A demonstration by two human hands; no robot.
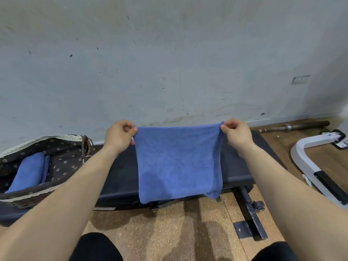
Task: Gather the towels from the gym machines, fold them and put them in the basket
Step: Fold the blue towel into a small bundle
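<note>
Indoors, left grip (120, 137), right grip (236, 135) pinch towel (178, 162) corners over bench (120, 176); grey wall (169, 63) behind.

Middle of the black padded desk (116, 176) hidden behind blue terry towel (178, 162); lined wicker basket (24, 202) cut by left edge; grey wall plate (300, 79) lettering illegible.

blue towel (178, 162) (30, 171): two; basket (37, 194): one; bench (120, 176): one; barbell (293, 126): one; hand (120, 136) (236, 135): two

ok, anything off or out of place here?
Nothing serious. The towel, pinched at its top corners by the left hand and right hand, hangs slightly uneven: its lower right corner droops. A barbell lies on the floor by the wall.
</note>
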